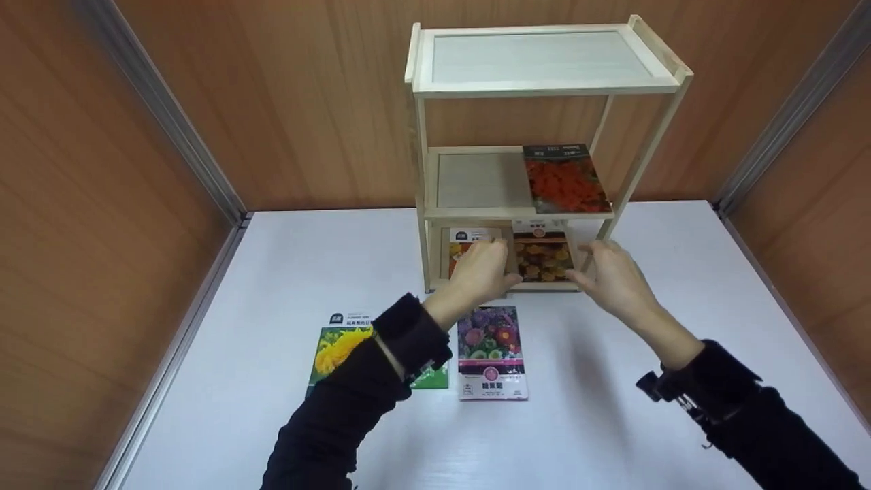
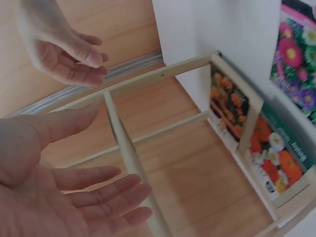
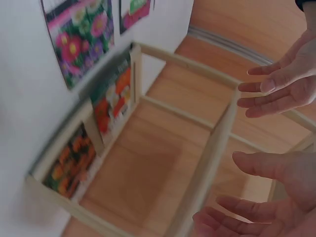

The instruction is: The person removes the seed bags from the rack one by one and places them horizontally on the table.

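Note:
My left hand (image 1: 480, 272) hovers before the bottom tier of a small wooden rack (image 1: 544, 91), partly covering a seed packet with orange and white flowers (image 1: 457, 264). Beside that packet lies another with yellow-orange blooms (image 1: 543, 260); my right hand (image 1: 616, 282) hangs at its right side. Both wrist views show the left hand (image 2: 94, 192) and the right hand (image 3: 276, 197) with fingers extended and nothing held, palms facing each other across the rack. A red-flowered packet (image 1: 568, 180) rests at the right of the middle tier.
On the white table (image 1: 272, 272), in front of the rack, lie a purple and pink flower packet (image 1: 491, 350) and a yellow flower packet (image 1: 333, 354), partly hidden by my left sleeve. Wooden panels (image 1: 306, 102) stand behind and at both sides.

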Demonstrator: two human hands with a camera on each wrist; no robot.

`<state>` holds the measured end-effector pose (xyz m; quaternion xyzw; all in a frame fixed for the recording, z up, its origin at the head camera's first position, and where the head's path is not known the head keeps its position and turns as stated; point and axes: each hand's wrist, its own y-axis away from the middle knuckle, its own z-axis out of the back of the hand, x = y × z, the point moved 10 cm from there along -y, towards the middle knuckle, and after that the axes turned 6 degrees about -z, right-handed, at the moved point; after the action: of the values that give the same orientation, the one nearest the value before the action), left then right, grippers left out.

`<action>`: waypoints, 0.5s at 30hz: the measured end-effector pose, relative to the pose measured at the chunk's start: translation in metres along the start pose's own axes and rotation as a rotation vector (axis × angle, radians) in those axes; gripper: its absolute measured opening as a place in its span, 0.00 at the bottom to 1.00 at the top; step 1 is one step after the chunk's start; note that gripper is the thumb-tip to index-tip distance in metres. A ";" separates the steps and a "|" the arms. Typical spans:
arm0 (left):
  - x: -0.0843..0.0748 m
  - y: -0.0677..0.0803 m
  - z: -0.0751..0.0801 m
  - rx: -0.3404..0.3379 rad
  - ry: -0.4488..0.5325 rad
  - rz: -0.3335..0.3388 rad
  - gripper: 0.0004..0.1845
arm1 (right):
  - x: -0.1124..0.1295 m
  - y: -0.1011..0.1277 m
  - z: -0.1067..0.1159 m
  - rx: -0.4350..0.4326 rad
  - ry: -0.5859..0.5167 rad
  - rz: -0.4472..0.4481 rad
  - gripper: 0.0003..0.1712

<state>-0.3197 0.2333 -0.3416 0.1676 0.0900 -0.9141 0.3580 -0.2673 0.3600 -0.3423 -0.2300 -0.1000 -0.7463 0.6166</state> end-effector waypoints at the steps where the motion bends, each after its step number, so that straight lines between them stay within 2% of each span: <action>1: -0.003 -0.005 0.005 0.009 0.003 0.005 0.18 | 0.003 -0.006 0.008 -0.013 0.013 0.003 0.26; 4: -0.011 -0.020 0.017 0.034 0.009 0.020 0.15 | 0.011 -0.023 0.028 -0.039 0.051 -0.007 0.28; 7: -0.018 -0.035 0.027 0.029 0.011 0.031 0.13 | 0.016 -0.042 0.039 -0.060 0.082 -0.038 0.30; 11: -0.020 -0.054 0.035 0.013 0.048 0.079 0.10 | 0.018 -0.067 0.043 -0.065 0.143 -0.083 0.29; 15: -0.015 -0.073 0.038 -0.023 0.105 0.149 0.12 | 0.014 -0.089 0.040 -0.061 0.182 -0.117 0.28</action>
<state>-0.3681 0.2850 -0.2976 0.2173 0.1063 -0.8739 0.4217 -0.3465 0.3844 -0.2884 -0.1736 -0.0339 -0.8014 0.5713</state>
